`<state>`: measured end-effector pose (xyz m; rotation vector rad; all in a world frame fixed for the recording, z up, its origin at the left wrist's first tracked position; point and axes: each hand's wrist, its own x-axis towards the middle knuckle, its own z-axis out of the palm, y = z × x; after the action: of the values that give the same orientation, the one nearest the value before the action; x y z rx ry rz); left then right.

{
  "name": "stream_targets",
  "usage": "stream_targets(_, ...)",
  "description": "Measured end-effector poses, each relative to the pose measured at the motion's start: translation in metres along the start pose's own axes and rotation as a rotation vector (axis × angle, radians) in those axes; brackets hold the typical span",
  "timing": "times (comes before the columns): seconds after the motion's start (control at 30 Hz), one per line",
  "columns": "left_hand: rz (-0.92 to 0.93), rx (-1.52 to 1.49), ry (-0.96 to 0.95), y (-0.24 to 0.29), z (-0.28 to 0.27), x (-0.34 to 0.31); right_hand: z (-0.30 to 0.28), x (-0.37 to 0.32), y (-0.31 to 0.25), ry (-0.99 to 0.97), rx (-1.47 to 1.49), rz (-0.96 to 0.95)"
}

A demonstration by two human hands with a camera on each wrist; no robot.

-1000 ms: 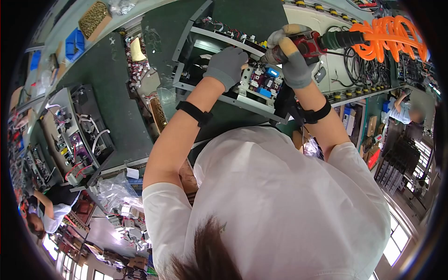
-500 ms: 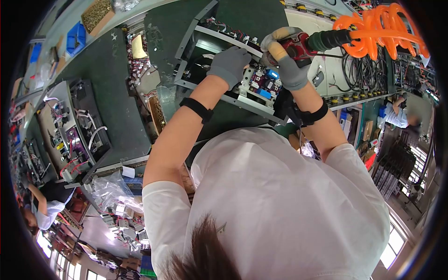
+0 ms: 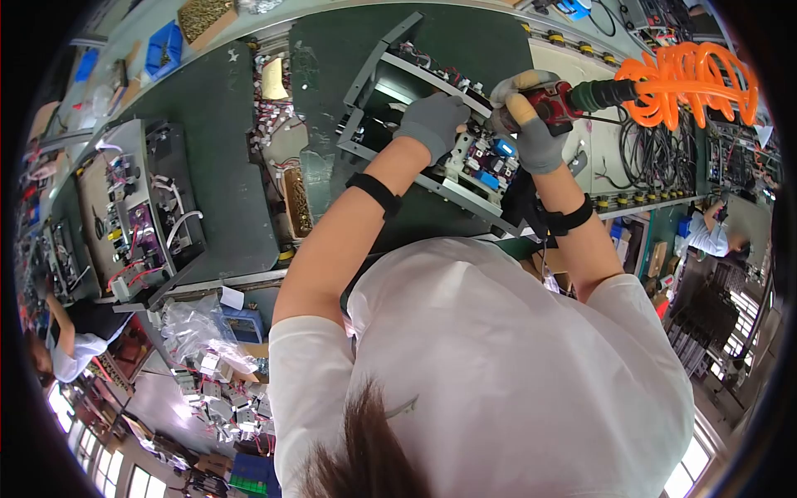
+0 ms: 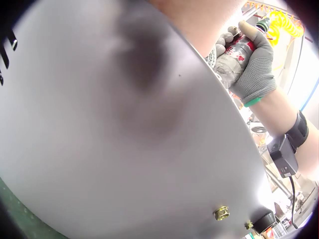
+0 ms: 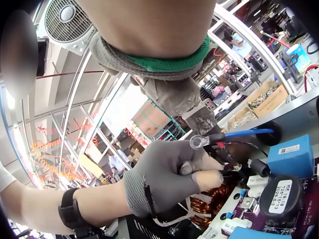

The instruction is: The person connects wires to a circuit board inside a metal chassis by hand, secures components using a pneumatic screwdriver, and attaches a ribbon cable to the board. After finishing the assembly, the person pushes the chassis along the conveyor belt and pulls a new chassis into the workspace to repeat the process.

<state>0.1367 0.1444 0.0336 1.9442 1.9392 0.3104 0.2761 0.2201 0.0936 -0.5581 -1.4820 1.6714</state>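
A grey metal chassis (image 3: 469,196) holds circuit boards with blue components (image 3: 487,179). The gloved left hand (image 3: 432,123) reaches into it; in the right wrist view this hand (image 5: 167,174) has thumb and fingertips pinched round a small part above a copper coil (image 5: 212,201), mostly hidden by the fingers. Gripped in the gloved right hand (image 3: 534,129) is a red and black power tool (image 3: 554,103), angled toward the left fingertips. The left wrist view shows the right hand (image 4: 256,69) curled round the tool (image 4: 237,59). A ring terminal (image 5: 200,142) on a blue wire crosses near the tool's front.
An orange coiled hose (image 3: 681,83) runs from the tool. Another chassis (image 3: 124,216) stands on the left, with a tray of brass parts (image 3: 296,203) between. Blue bin (image 3: 163,50) and cardboard box (image 3: 203,21) lie at upper left. People work at both sides.
The head view has shifted, so the bench and hands appear farther right and lower. Both hands stay at the chassis, the right one still gripping the tool.
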Motion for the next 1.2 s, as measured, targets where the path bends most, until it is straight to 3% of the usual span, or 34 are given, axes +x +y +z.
stream_targets(0.07, -0.024, 0.000, -0.006, 0.002, -0.003, -0.002, 0.000, 0.003, 0.005, 0.020, 0.024, -0.072)
stream_targets(0.1, -0.042, -0.011, -0.018, 0.002, -0.005, -0.004, -0.001, 0.000, -0.001, 0.025, 0.001, 0.007)
stream_targets(0.17, -0.124, -0.082, -0.116, 0.000, -0.006, -0.003, 0.001, -0.004, -0.009, 0.036, -0.006, -0.029)
stream_targets(0.3, -0.167, -0.006, -0.190, 0.002, -0.004, 0.007, 0.009, 0.001, -0.044, -0.007, 0.136, -0.237)
stream_targets(0.4, -0.218, 0.013, -0.171, 0.012, -0.020, 0.006, 0.002, -0.006, -0.075, 0.042, 0.059, -0.250)
stream_targets(0.5, -0.259, 0.010, -0.148, 0.019, -0.020, 0.010, -0.005, -0.026, -0.096, 0.119, -0.027, -0.092)
stream_targets(0.57, -0.272, 0.028, -0.129, 0.025, -0.025, 0.005, -0.013, -0.041, -0.099, 0.220, -0.286, 0.011)
stream_targets(0.63, -0.268, 0.050, -0.144, 0.030, -0.021, 0.006, -0.028, -0.062, -0.088, 0.356, -0.427, 0.229)
stream_targets(0.77, -0.245, 0.071, -0.148, 0.033, -0.009, 0.011, -0.071, -0.107, -0.038, 0.354, -0.735, 0.398)
stream_targets(0.8, -0.266, 0.050, -0.145, 0.034, -0.008, 0.012, -0.085, -0.121, -0.021, 0.338, -0.763, 0.357)
stream_targets(0.83, -0.281, 0.029, -0.147, 0.036, -0.008, 0.013, -0.086, -0.128, -0.021, 0.322, -0.911, 0.499)
stream_targets(0.9, -0.261, 0.006, -0.151, 0.035, -0.007, 0.017, -0.079, -0.142, -0.015, 0.302, -1.112, 0.535)
stream_targets(0.97, -0.235, -0.007, -0.135, 0.029, -0.001, 0.022, -0.068, -0.153, -0.009, 0.340, -1.322, 0.343)
stream_targets(1.0, -0.219, -0.004, -0.120, 0.023, 0.005, 0.021, -0.070, -0.157, -0.004, 0.378, -1.305, 0.364)
stream_targets(1.07, -0.210, -0.230, 0.082, 0.019, -0.036, -0.016, -0.070, -0.158, -0.002, 0.417, -1.326, 0.415)
stream_targets(1.1, -0.294, -0.329, 0.298, 0.008, -0.029, -0.032, -0.068, -0.156, -0.002, 0.422, -1.360, 0.448)
stream_targets(1.13, -0.149, -0.325, 0.677, -0.004, -0.031, -0.058, -0.068, -0.156, -0.003, 0.420, -1.299, 0.507)
stream_targets(1.2, -0.338, -0.242, 0.859, -0.038, -0.031, -0.098, -0.068, -0.155, -0.003, 0.404, -1.360, 0.491)
